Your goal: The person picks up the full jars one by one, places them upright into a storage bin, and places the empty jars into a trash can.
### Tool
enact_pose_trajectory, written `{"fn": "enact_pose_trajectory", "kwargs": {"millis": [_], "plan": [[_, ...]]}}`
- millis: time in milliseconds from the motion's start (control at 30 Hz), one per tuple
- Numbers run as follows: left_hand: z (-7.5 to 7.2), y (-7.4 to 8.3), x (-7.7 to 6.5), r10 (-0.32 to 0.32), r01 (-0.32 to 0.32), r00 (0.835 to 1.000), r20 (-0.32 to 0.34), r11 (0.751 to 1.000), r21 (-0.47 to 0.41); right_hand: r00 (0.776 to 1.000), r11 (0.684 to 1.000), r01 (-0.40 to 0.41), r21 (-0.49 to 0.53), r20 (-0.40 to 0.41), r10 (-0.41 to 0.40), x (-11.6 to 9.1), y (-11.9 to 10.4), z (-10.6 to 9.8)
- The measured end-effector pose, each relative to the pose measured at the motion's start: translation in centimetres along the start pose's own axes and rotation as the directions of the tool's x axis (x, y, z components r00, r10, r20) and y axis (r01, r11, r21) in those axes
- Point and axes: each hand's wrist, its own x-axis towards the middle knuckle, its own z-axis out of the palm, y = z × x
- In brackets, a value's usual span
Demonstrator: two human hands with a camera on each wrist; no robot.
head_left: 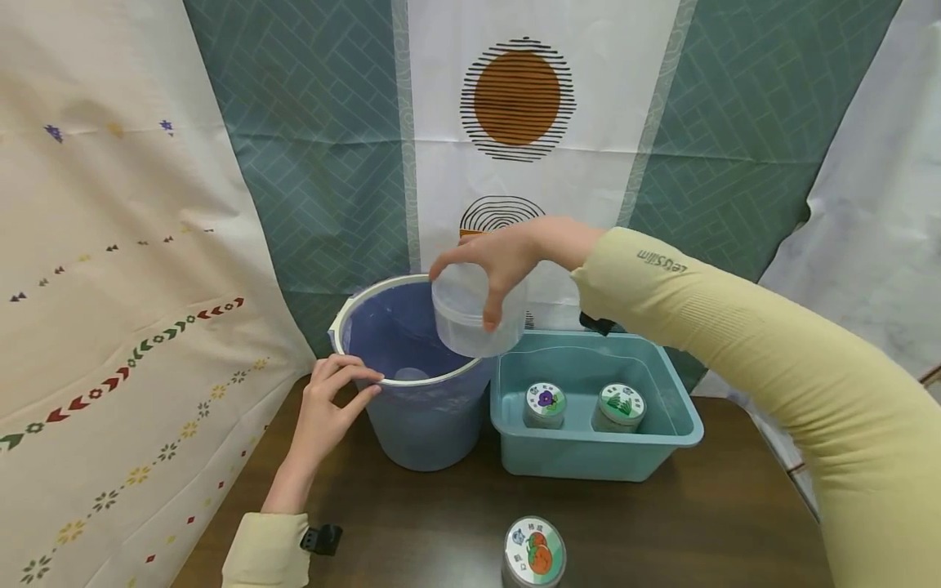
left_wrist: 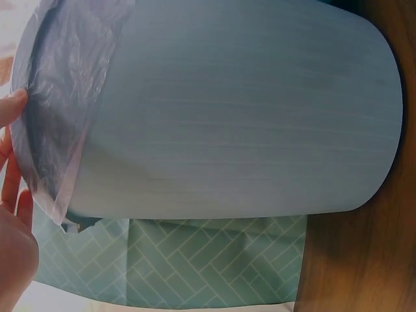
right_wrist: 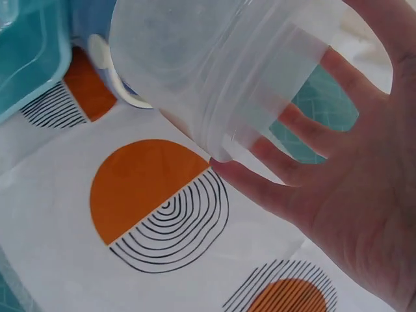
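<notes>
My right hand (head_left: 507,253) grips a round, clear plastic tub (head_left: 470,322) from above, fingers spread around its wall. The tub is tilted over the right side of the rim of a blue trash bin (head_left: 426,425). In the right wrist view the tub (right_wrist: 188,71) looks see-through, and I make out no contents. My left hand (head_left: 331,408) pinches the bin's near-left rim between thumb and fingers. A plastic liner (left_wrist: 71,84) folds over that rim in the left wrist view. Something pale and round shows inside the bin; its kind is unclear.
Right of the bin stands a teal plastic basin (head_left: 588,457). It holds a jar with a purple flower lid (head_left: 546,399) and one with a green plant lid (head_left: 621,402). A jar with an orange fruit lid (head_left: 535,552) stands at the table's front. Patterned cloth hangs behind.
</notes>
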Motion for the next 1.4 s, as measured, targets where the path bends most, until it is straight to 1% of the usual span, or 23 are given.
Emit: {"fn": "enact_pose_trajectory", "kwargs": {"millis": [167,233,300,333,533,567,733,800,933,1133,1267,1400], "plan": [[-0.2,-0.1,-0.1,0.003,-0.003,1.000,-0.009,1.000,0.005,0.999,0.999,-0.045,0.015,-0.024,0.046,2.3,-0.4,-1.1],[-0.3,-0.2,-0.2,0.002,-0.002,1.000,-0.013,1.000,0.000,0.998,0.999,-0.044,-0.015,-0.036,0.044,3.3,-0.5,-1.5],[-0.3,-0.3,-0.2,0.007,-0.007,1.000,-0.016,1.000,0.000,0.998,0.999,-0.043,-0.018,-0.042,0.042,4.3,-0.6,-1.9],[-0.3,-0.3,-0.2,0.006,-0.006,1.000,-0.016,1.000,-0.003,0.998,0.999,-0.047,-0.010,-0.048,0.046,4.8,-0.7,-2.0],[-0.1,-0.3,-0.1,-0.005,0.005,1.000,-0.007,1.000,-0.012,0.996,0.988,-0.076,0.136,-0.039,0.082,7.1,-0.9,-2.1],[-0.1,-0.3,-0.1,-0.001,0.001,1.000,-0.006,1.000,-0.009,0.996,0.988,-0.079,0.136,-0.035,0.085,7.4,-1.0,-2.1],[0.1,-0.3,-0.1,-0.011,0.011,1.000,0.001,1.000,-0.022,0.997,0.997,-0.060,0.043,-0.042,0.062,9.3,-1.3,-2.0],[0.1,-0.3,-0.1,-0.022,0.022,1.000,-0.001,0.999,-0.028,0.997,0.998,-0.048,0.030,-0.063,0.050,10.0,-1.4,-1.8],[0.1,-0.1,-0.1,-0.022,0.022,1.000,-0.008,0.999,-0.025,0.993,0.998,-0.042,0.046,-0.113,0.047,11.2,-1.6,-1.0],[0.1,0.0,-0.1,-0.030,0.030,1.000,-0.003,0.999,-0.028,0.983,0.998,-0.030,0.048,-0.177,0.038,12.8,-0.7,0.9],[0.2,-0.1,-0.2,-0.016,0.016,1.000,-0.011,1.000,-0.027,0.981,0.999,-0.026,0.045,-0.190,0.034,13.1,-0.4,1.5],[0.2,-0.1,-0.1,-0.010,0.010,1.000,-0.014,1.000,-0.029,0.981,0.997,-0.046,0.059,-0.185,0.056,13.1,-0.3,1.8]]}}
